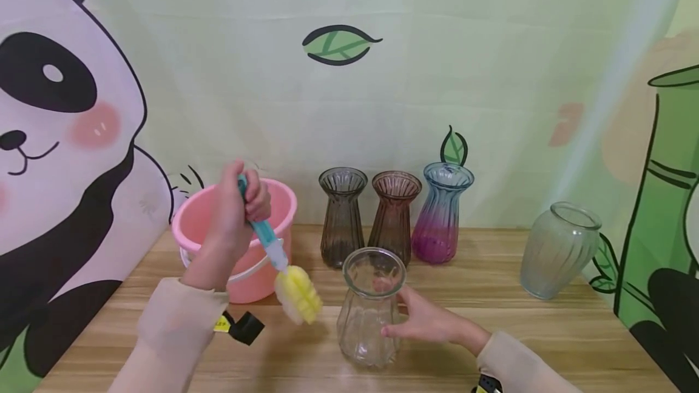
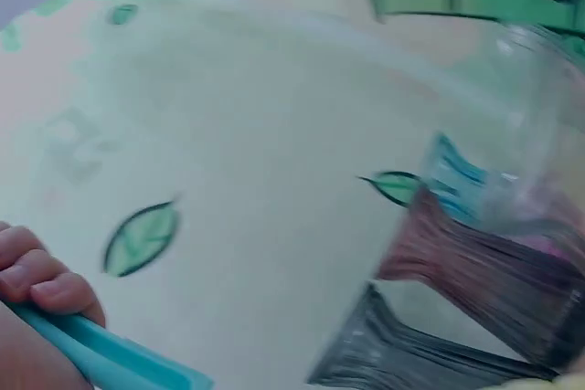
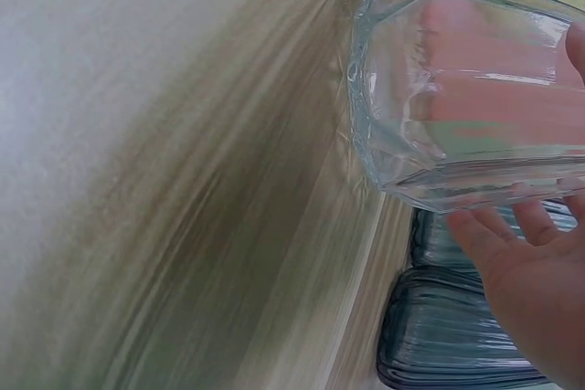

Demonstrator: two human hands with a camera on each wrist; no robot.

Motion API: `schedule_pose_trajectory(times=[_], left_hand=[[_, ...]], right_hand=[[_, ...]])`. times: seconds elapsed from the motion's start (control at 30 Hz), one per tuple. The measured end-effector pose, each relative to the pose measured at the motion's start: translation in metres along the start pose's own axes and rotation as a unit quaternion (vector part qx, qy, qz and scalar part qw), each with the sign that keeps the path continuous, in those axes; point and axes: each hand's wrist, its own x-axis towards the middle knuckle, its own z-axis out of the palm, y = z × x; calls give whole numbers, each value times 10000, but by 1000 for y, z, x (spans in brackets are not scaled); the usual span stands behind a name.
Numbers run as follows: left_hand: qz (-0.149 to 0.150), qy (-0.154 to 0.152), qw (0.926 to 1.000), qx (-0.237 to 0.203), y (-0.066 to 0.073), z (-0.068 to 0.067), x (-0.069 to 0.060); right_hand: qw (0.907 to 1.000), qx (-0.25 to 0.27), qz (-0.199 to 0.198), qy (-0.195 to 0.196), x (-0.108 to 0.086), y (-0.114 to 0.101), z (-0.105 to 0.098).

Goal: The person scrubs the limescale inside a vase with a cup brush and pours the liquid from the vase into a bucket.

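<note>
In the head view my left hand [image 1: 243, 214] grips the blue handle [image 1: 264, 236] of a bottle brush, whose yellow-and-white sponge head [image 1: 299, 296] points down to the right. The handle [image 2: 114, 358] also shows in the left wrist view. My right hand [image 1: 428, 315] holds a clear glass vase [image 1: 367, 326] from its right side, thumb in front and fingers behind. The vase [image 3: 475, 89] stands upright in the head view, its mouth uncovered. The sponge is left of the vase, apart from it. Whether the vase's base touches the table is hard to tell.
A pink bucket [image 1: 256, 284] stands behind my left hand. Behind the clear vase are a grey vase [image 1: 341, 223], a brown vase [image 1: 394, 223] and a blue-to-purple vase [image 1: 439, 217]. Another clear vase [image 1: 557, 253] is at the right on the wooden table [image 1: 480, 265].
</note>
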Motion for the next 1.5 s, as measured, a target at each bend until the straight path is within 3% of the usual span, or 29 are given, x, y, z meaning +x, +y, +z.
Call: schedule_pose_trajectory(times=[0.07, 0.13, 0.3, 0.37, 0.43, 0.5, 0.53, 0.6, 0.77, 0.83, 0.9, 0.97, 1.07, 1.3, 1.5], left_hand=[[464, 91, 9961, -743, 9, -5, -3], [956, 262, 9856, -1367, 18, -9, -5], [1889, 916, 9397, -2701, 30, -14, -10], [2093, 1081, 9187, -3170, 33, -13, -11], [2193, 1128, 9023, -3537, 34, -11, -12], [2163, 1051, 8926, -3815, 35, -7, -13], [2086, 980, 8914, -3903, 34, -5, -13], [1872, 786, 8928, -4022, 32, 0, -14], [1214, 256, 9074, -4015, 25, 12, -14], [1057, 92, 9201, -3771, 22, 16, -12], [988, 4, 9386, -3307, 20, 20, -8], [917, -116, 9524, -2906, 19, 24, -5], [770, -407, 9647, -2485, 18, 32, 3], [334, -1202, 9736, -1914, 17, 61, 17], [109, -1900, 9748, -1160, 12, 88, 24]], right_hand=[[10000, 14, 21, 3, 0, 0, 0], [10000, 16, 24, 0, 0, -1, 0], [10000, 27, -34, -9, 0, -1, 0], [10000, 19, -40, -5, 0, -1, -1], [10000, 26, -28, 0, 0, 0, -1], [10000, 33, 21, -16, 0, 0, -1], [10000, 52, 45, -29, 0, 0, -1], [9999, 93, 71, -58, 0, 1, -2], [9997, 208, 80, -123, 1, 2, -2], [9996, 225, 93, -123, 1, 3, -2], [9997, 208, 103, -101, 1, 3, -1], [9997, 180, 114, -70, 1, 3, 0], [9999, 138, 82, -31, 1, 2, 1], [9999, 117, 59, 12, 0, 0, 1], [9998, 62, 183, 13, -1, -2, 0]])
